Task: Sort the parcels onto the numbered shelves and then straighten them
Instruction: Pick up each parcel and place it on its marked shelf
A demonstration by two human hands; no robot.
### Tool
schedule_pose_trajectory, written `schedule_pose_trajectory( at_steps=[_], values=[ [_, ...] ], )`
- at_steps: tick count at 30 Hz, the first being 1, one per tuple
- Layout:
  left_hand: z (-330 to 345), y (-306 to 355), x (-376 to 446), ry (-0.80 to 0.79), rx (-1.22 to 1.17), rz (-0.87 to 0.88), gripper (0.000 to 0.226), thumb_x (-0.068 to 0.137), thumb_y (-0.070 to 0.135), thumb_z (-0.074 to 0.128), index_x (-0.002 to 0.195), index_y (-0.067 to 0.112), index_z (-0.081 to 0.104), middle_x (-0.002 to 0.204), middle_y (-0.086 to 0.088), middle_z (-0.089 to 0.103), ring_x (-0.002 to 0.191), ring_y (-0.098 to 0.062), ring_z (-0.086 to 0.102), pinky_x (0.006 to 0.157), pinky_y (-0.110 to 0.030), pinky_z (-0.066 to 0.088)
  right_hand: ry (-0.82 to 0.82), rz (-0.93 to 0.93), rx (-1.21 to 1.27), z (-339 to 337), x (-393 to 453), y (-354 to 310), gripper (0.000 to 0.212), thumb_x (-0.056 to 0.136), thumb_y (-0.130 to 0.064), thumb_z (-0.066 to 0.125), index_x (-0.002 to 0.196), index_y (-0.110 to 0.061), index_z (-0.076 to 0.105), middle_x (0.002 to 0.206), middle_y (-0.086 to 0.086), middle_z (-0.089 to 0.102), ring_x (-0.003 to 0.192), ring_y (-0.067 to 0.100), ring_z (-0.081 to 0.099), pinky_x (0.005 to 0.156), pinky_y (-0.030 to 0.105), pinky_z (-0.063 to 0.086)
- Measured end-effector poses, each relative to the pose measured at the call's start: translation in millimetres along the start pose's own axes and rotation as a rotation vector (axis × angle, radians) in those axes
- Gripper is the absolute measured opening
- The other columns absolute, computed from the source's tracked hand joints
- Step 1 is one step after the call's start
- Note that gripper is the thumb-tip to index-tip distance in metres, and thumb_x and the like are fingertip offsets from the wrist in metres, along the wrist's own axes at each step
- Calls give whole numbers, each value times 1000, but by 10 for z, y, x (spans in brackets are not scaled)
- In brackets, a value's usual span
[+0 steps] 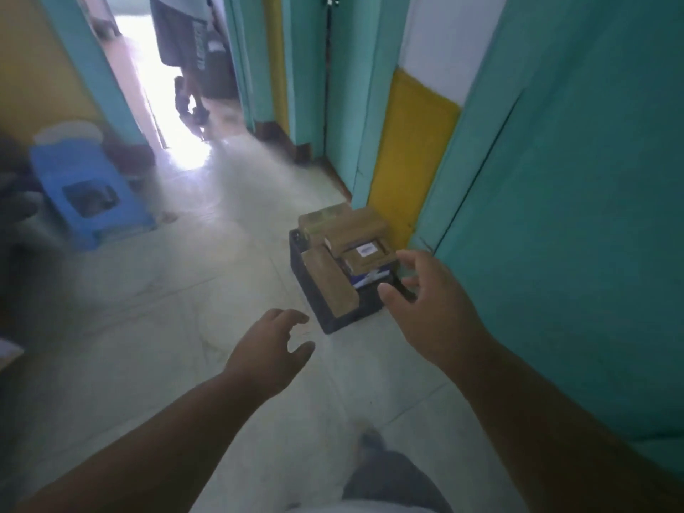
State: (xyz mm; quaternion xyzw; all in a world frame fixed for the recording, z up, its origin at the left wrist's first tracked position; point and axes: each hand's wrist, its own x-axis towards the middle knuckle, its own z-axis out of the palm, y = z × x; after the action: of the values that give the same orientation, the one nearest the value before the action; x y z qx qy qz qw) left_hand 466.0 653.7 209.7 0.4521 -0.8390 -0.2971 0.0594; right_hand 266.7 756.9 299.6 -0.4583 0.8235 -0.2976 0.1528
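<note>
Parcels, several brown cardboard boxes of differing sizes, sit heaped in a dark crate on a pale tiled floor, close against the foot of a teal and yellow wall on the right. The uppermost small box bears a white label, and a long flat box leans along the crate's near left side, tilted. Both of the person's bare arms reach forward from the bottom of the view. The right hand hovers just above the crate's near right corner, fingers spread and relaxed, holding nothing; whether its fingertips touch a box cannot be told. The left hand hangs lower and to the left of the crate, near it but apart, fingers loosely curved and empty. Between the arms at the bottom edge, a grey trouser leg and a shoe show above the tiles. To the far left stands a blue plastic stool, blurred. At the top, a bright open doorway glares white, and in it a second person in dark shorts is seen from the waist down. The whole view is soft with motion blur.
</note>
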Motion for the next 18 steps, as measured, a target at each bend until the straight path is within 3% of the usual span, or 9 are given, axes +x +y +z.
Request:
schedule_pose_trajectory(
  at_steps=[3, 9, 14, 18],
  values=[
    [53, 115, 827, -40, -20, 27, 44, 93, 41, 65, 134, 30, 54, 130, 5, 55, 104, -12, 61, 88, -28, 54, 16, 18, -11, 102, 629, 176, 53, 95, -38, 61, 143, -21, 43, 139, -2, 51, 119, 14, 54, 84, 21, 38],
    [-74, 217, 2175, -90, 9, -7, 49, 92, 42, 65, 137, 30, 51, 133, 5, 54, 107, -12, 59, 90, -28, 54, -8, 30, 3, 151, 2143, 383, 52, 95, -37, 62, 142, -22, 44, 139, 0, 50, 119, 16, 54, 83, 24, 39],
    [-424, 43, 3226, -99, 50, -24, 49, 93, 43, 63, 139, 30, 50, 134, 4, 54, 107, -12, 59, 90, -29, 54, 3, 54, 19, 233, 3334, 335, 51, 95, -40, 61, 141, -24, 44, 139, -4, 51, 110, 7, 52, 81, 25, 39],
    [-491, -149, 4226, -172, 61, 1, 48, 93, 39, 64, 138, 28, 51, 134, 3, 55, 110, -15, 58, 89, -30, 53, -3, 125, 16, 521, 4148, 418, 55, 95, -39, 62, 143, -23, 42, 140, -2, 48, 117, 12, 52, 85, 25, 39]
  ],
)
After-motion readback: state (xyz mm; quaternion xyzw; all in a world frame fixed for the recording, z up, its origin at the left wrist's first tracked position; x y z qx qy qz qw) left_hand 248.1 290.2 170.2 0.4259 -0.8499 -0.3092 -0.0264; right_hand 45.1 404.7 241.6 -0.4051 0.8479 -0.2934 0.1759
